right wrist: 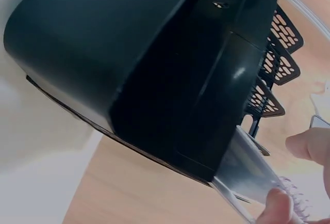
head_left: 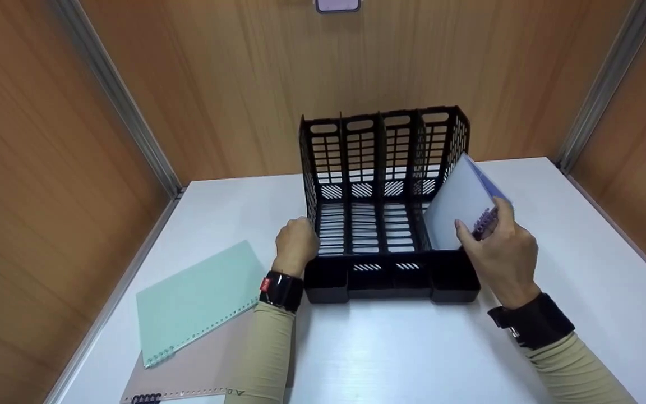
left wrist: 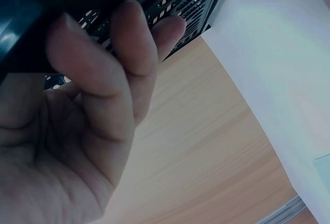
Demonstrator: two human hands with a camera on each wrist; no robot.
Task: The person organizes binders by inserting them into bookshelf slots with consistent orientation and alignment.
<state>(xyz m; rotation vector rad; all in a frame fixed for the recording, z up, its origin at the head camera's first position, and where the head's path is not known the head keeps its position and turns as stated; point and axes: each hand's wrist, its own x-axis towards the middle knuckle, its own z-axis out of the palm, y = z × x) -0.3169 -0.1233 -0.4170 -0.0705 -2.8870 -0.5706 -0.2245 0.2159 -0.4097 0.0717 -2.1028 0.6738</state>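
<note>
an office-like desk booth: wood-grain panels (head_left: pixel 244 67), metal corner strips (head_left: pixel 114 84), white tabletop (head_left: pixel 379 348), black file rack (head_left: pixel 382 199)

Wearing tan slvs (head_left: pixel 575 370) w/ blk straps (head_left: pixel 541 321); L strap (head_left: pixel 286 292) is showing red tag (head_left: pixel 266 284), L slv (head_left: pixel 264 348) is bearing dk mark (head_left: pixel 236 392).

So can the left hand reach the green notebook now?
Probably yes: the green notebook lies on top of the pink one, nearby; the left hand would just have to leave the rack.

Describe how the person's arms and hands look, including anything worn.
The left hand and right hand are gloveless. The left sleeve and right sleeve are tan. The left wristband and right wristband are black; the left one carries a small red tag.
</note>
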